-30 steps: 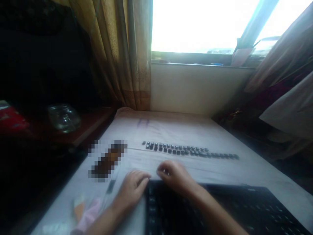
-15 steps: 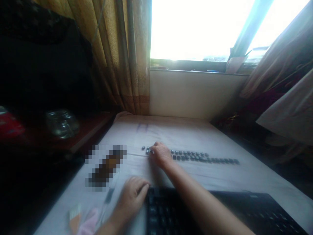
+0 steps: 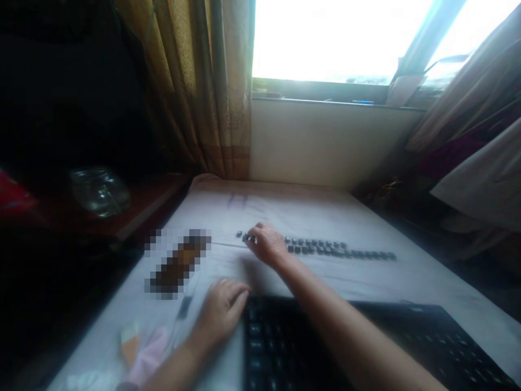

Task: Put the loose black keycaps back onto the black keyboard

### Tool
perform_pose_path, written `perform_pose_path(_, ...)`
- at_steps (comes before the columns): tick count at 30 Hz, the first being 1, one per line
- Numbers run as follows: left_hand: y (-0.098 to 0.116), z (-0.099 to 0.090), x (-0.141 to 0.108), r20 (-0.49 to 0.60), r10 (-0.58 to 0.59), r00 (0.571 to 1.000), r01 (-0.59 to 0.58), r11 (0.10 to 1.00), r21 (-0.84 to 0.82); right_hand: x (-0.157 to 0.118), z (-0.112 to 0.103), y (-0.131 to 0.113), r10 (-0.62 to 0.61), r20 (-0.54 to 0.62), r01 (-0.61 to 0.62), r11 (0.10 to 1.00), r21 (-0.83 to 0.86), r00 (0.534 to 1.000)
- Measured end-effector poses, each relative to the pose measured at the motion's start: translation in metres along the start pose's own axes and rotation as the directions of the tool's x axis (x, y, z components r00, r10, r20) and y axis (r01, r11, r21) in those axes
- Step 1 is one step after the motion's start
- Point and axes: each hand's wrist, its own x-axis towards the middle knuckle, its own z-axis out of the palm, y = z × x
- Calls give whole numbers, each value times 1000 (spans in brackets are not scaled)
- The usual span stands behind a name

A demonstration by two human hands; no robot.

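My right hand [image 3: 266, 243] reaches out over the bed-like cloth surface, its thumb and fingers pinched at a small dark keycap [image 3: 251, 238]. A lone keycap [image 3: 239, 234] lies just left of it. Two rows of keycaps [image 3: 317, 246] run off to the right of my hand, which hides part of them. Nearer to me lies a black keyboard [image 3: 268, 342], many keys in place on its left block and bare dark stretches further right. My left hand [image 3: 226, 307] is closed at the keyboard's far left corner, thumb and fingertips touching it. My right forearm covers the keyboard's middle.
Left of my hands lie a blurred-out brown item [image 3: 179, 266], a brush with an orange handle [image 3: 130, 347] and a pink cloth [image 3: 148, 355]. A glass jar [image 3: 100, 190] stands on a dark wooden ledge [image 3: 150, 209]. Curtains [image 3: 220, 81] hang beside the window.
The view has tipped down a little, so everything sits higher in the picture. My right hand has lifted slightly among the keycaps at the left end. My left hand stays at the keyboard corner.
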Motion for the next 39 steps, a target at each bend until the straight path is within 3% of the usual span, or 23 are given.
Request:
perform_pose_path(4, -1, -1, 0, 15, 5, 1000, -5, 1000, -14, -51, -22, 9, -41, 66, 33, 993, 116, 997)
perform_pose_path(6, 0, -1, 0, 19, 12, 1000, -11, 1000, -20, -81, -32, 14, -45, 115, 13, 963, 268, 992)
perform_pose_path(11, 1, -2, -2, 4, 53, 999, -53, 998, -30, -127, -35, 12, -24, 250, -69, 932, 355, 968)
perform_pose_path(20, 8, -14, -8, 52, 288, 956, -285, 957, -48, -128, -23, 0, -39, 267, -34, 963, 267, 963)
perform_pose_path(27, 7, -19, -7, 80, 427, 901, -433, 897, 92, -129, -22, 0, -43, 241, -34, 952, 305, 970)
perform_pose_path(39, 11, -20, -9, 62, 505, 861, -508, 847, 157, -134, -11, 3, -17, 194, -63, 914, 402, 981)
